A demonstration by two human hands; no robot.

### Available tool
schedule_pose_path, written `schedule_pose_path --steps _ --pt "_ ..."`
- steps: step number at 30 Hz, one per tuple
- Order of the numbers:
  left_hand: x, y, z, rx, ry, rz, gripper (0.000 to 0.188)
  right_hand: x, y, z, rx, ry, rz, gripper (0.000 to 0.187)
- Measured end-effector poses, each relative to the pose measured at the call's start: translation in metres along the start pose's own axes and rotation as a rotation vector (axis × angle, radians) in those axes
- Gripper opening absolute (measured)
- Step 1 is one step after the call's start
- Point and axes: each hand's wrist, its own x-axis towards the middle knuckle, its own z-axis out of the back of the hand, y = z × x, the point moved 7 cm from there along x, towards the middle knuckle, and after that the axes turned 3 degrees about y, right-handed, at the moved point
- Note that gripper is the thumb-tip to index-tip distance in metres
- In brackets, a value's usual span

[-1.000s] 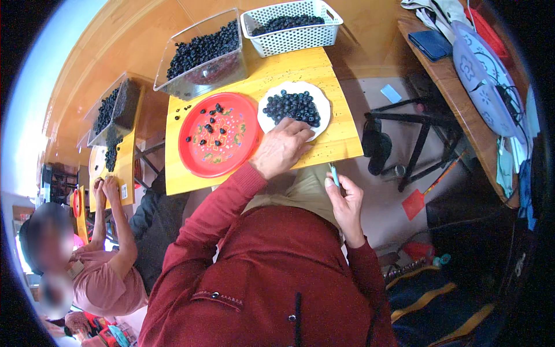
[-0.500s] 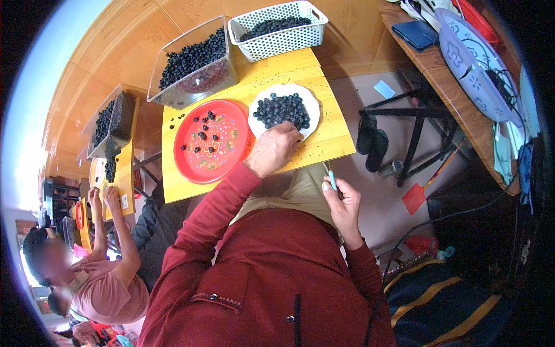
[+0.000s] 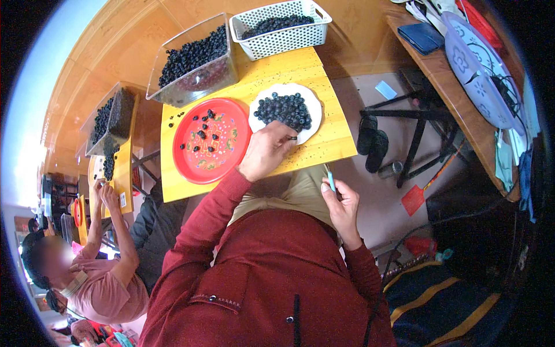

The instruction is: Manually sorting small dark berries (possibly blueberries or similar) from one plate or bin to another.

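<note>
My left hand (image 3: 266,151) is at the near rim of a white plate (image 3: 314,118), its fingers pinched on a dark blueberry (image 3: 293,138). A pile of blueberries (image 3: 283,110) fills the middle of that plate. Lower right, off the table's edge, my right hand (image 3: 344,211) grips a small tool with a light blue handle (image 3: 331,183) and a thin tip pointing up; its exact kind is too small to make out. Left of the white plate lies a red patterned plate (image 3: 184,165) with several scattered dark berries on it.
Behind the plates stand a clear bin (image 3: 232,72) and a white perforated basket (image 3: 283,48), both holding dark berries. Small bits litter the yellow table (image 3: 324,147). At left, another person (image 3: 110,289) works at a similar table. A wooden side table (image 3: 425,69) stands right.
My left hand has drawn back slightly from the pile, and a berry now shows at its fingertips. My right hand has barely moved. The other person's hands have come closer together.
</note>
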Motion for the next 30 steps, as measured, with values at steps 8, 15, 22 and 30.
schedule_pose_path --steps 8,15,22,30 --pt "-0.034 0.041 0.009 -0.698 -0.126 0.229 0.01 0.011 0.011 -0.016 -0.001 0.076 -0.034 0.018" --pt "-0.065 0.048 0.013 -1.042 -0.188 0.348 0.014 0.03 0.039 -0.04 -0.073 0.155 0.089 0.022" --pt "-0.08 0.047 0.013 -1.264 -0.2 0.308 0.017 0.036 0.064 -0.069 -0.218 0.286 0.23 0.031" --pt "-0.09 0.045 0.014 -1.259 -0.217 0.277 0.016 0.035 0.071 -0.084 -0.274 0.373 0.322 0.032"
